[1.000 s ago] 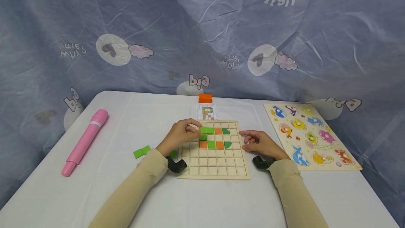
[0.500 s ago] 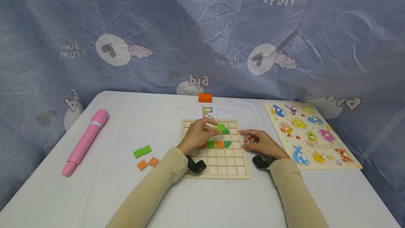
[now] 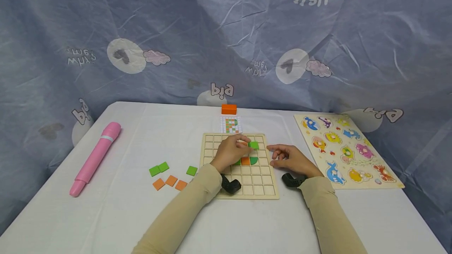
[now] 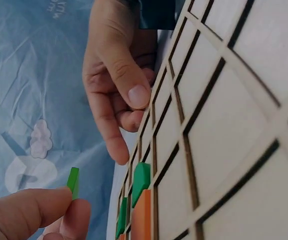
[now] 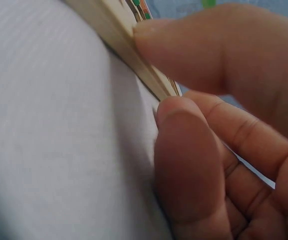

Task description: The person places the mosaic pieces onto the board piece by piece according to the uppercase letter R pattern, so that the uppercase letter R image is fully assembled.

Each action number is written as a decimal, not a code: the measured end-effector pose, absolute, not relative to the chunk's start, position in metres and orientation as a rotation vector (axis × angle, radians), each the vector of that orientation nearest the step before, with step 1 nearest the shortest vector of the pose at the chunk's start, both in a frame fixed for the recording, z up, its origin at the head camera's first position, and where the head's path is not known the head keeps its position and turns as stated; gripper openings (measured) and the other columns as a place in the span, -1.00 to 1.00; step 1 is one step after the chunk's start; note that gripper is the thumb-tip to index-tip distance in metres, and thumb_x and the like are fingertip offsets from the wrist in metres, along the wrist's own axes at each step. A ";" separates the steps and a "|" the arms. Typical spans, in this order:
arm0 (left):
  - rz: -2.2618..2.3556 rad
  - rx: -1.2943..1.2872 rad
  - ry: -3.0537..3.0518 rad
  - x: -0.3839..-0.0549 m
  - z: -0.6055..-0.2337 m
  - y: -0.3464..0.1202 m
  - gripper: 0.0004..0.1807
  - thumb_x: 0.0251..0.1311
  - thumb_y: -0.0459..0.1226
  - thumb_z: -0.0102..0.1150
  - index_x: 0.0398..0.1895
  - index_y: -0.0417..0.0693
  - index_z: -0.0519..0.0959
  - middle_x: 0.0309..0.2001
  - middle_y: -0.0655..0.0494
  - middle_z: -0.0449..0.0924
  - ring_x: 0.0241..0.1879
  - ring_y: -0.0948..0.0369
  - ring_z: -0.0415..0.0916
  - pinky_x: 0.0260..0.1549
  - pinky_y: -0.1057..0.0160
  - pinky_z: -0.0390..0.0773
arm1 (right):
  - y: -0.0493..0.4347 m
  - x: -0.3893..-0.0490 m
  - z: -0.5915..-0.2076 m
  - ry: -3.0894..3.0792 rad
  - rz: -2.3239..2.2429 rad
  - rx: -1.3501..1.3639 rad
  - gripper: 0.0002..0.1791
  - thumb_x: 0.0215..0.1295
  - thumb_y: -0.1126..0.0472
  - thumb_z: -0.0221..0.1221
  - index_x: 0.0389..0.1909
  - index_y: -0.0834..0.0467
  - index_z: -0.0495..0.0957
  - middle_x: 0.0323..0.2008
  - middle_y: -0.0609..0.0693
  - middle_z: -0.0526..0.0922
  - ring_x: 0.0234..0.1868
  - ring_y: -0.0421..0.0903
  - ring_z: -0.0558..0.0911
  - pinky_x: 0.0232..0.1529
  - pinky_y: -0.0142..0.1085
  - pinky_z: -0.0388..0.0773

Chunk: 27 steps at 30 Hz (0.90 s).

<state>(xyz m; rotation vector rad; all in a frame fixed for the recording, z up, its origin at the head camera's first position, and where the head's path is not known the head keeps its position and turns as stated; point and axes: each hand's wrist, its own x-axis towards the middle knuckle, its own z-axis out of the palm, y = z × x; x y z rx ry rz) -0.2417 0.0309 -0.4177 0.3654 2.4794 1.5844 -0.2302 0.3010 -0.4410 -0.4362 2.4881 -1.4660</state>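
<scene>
Head view: I see the left hand (image 3: pixel 231 154) pinch a green square (image 3: pixel 254 145) at its fingertips, over the board (image 3: pixel 247 190); left wrist view: one end is held, maybe to keep the rest free; right wrist view: the right hand (image 5: pixel 218 122) is loose, holding nothing, just beside the board, maybe to steady it.

Tiles (image 3: pixel 192 171) are green or orange, the gridded board (image 3: pixel 247 180) cream, the backdrop (image 3: pixel 212 30) printed blue-grey.

A creased blue-grey cloth (image 3: pixel 197 30) hangs from nine o'clock round to three — printed with pale discs (image 3: pixel 132 56) and pink clouds (image 3: pixel 157 57) — while a white-covered table (image 3: pixel 261 224) spreads toward six under soft light.
</scene>
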 end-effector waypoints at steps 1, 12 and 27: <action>1.569 0.363 2.484 -0.242 -0.419 0.032 -0.68 0.30 -0.19 0.51 0.09 0.00 0.76 -0.24 0.14 0.79 -0.29 0.22 0.64 -0.21 0.23 0.51 | 0.301 -0.230 -0.441 2.487 -1.467 -0.434 -0.36 0.29 0.44 0.44 0.37 0.51 0.49 -0.20 0.13 0.61 -0.30 -0.21 0.48 -0.26 -0.45 0.45; 1.388 0.393 2.608 -0.242 -0.424 0.037 -0.73 0.30 -0.19 0.51 0.03 0.00 0.78 -0.36 0.27 0.74 -0.33 0.32 0.61 -0.20 0.22 0.51 | 0.301 -0.231 -0.441 2.469 -1.505 -0.451 -0.36 0.28 0.46 0.43 0.36 0.53 0.49 -0.21 0.14 0.61 -0.32 -0.22 0.48 -0.27 -0.45 0.45; 1.264 0.437 2.707 -0.242 -0.427 0.039 -0.80 0.27 -0.25 0.52 -0.06 -0.01 0.80 -0.38 0.28 0.66 -0.43 0.33 0.50 -0.38 0.33 0.41 | 0.301 -0.230 -0.442 2.464 -1.525 -0.489 -0.38 0.29 0.48 0.41 0.34 0.56 0.48 -0.21 0.15 0.62 -0.34 -0.24 0.49 -0.29 -0.45 0.46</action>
